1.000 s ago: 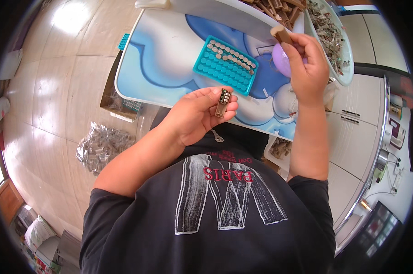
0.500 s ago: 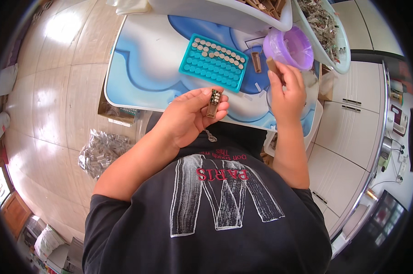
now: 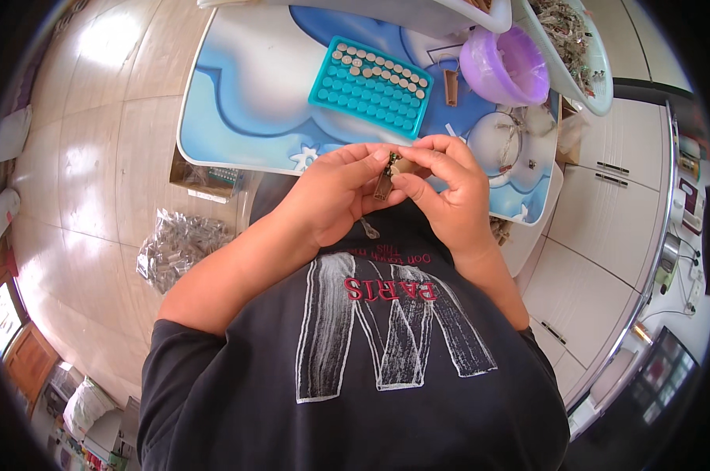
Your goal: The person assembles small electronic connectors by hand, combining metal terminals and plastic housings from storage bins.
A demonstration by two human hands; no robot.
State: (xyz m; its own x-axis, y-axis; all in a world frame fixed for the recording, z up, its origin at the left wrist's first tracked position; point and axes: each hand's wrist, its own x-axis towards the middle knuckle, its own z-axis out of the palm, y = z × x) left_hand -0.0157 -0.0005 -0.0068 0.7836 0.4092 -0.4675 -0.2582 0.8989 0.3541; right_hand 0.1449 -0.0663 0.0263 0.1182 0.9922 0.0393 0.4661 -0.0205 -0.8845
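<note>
My left hand (image 3: 335, 184) is closed around a small brown plastic case (image 3: 383, 188), open on its upper side, with small parts inside its far end. Over that end, my right hand (image 3: 449, 184) pinches a flat brown piece (image 3: 407, 166) between thumb and fingers, against or just above the case; its contact is partly hidden by the fingers. Beyond the hands lies a teal tray (image 3: 355, 99) of round slots, its far rows holding silver button cells (image 3: 379, 61). A second brown case (image 3: 450, 88) rests on the table to the tray's right.
A purple bowl (image 3: 480, 69) stands at the table's back right, beside a pale basket (image 3: 602, 94) heaped with tangled small parts. A white bin (image 3: 417, 14) overhangs the far edge. Thin wires (image 3: 512, 145) lie on the right. A clear bag (image 3: 178, 247) sits on the floor at left.
My right hand has come from near the purple bowl down to my left hand, bringing the flat brown piece to the case. My left hand has shifted slightly right.
</note>
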